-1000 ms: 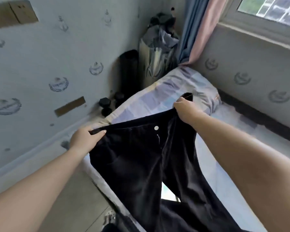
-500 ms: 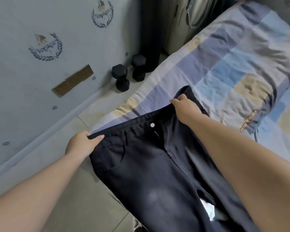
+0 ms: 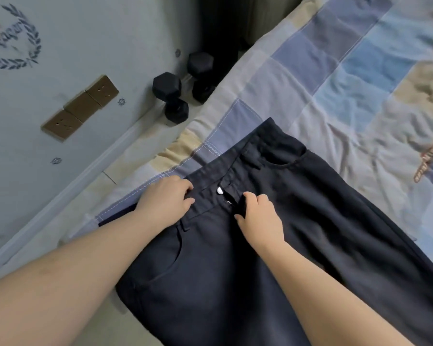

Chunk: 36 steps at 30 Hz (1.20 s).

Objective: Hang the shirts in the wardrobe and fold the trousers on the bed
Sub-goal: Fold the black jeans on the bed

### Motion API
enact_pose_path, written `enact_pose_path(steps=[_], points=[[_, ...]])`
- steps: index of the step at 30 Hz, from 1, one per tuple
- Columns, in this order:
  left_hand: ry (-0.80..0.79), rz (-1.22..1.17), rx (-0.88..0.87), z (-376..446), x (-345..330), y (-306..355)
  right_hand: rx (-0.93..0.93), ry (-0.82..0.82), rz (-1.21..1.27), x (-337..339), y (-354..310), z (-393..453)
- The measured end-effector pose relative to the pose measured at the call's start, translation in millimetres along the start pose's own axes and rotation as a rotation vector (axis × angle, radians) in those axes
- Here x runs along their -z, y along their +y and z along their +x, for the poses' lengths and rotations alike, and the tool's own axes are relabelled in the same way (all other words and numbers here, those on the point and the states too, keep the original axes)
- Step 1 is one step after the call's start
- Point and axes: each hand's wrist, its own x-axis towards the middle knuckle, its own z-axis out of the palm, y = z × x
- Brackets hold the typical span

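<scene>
- The bed point(image 3: 348, 78), under a patchwork cover, carries everything.
- Dark trousers point(image 3: 298, 208) lie front-up on the bed, waistband toward the wall, one hip hanging past the edge.
- Left hand point(image 3: 164, 198), fingers curled, pinches the waistband left of the button.
- Right hand point(image 3: 259, 217) pinches the fly flap just below the button.
- Two dumbbells point(image 3: 171, 96) sit on the floor beside the bed.
- The white button point(image 3: 220, 190) lies between the hands.

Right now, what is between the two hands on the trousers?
In the head view, the white button and open zip of the trousers lie between left hand and right hand.
</scene>
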Motion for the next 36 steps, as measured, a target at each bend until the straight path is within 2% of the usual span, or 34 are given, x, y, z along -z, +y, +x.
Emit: enact_pose_path(steps=[4,7,11,15,16,20,25,30,36], points=[[-0.026,-0.293,0.130,26.4,-14.0,19.6,-0.007,0.079,0.173,-3.2,1.8,7.9],[-0.091,-0.318,0.178,38.2,-15.6,27.3,-0.013,0.150,0.407,2.1,1.6,4.7],[0.031,-0.473,0.240,45.7,-13.2,26.6,0.032,0.202,0.627,5.9,-4.3,0.5],[0.107,-0.506,0.263,41.6,-14.1,28.5,0.190,-0.154,0.471,-2.7,-1.7,-2.4],[0.129,-0.511,0.267,40.0,-13.4,30.8,0.212,-0.182,0.471,-4.2,0.2,-4.0],[0.172,-0.579,0.170,29.9,-10.1,54.7,0.148,-0.008,0.698,8.6,11.0,-18.3],[0.043,-0.622,-0.007,4.6,-12.2,129.5,0.030,0.145,0.918,41.9,57.0,-50.9],[-0.115,-0.677,-0.132,-28.2,-30.2,239.1,-0.104,0.327,0.985,70.8,147.5,-111.5],[-0.278,-0.655,-0.234,-73.0,-77.2,374.0,-0.309,0.458,1.042,77.7,279.8,-207.2]])
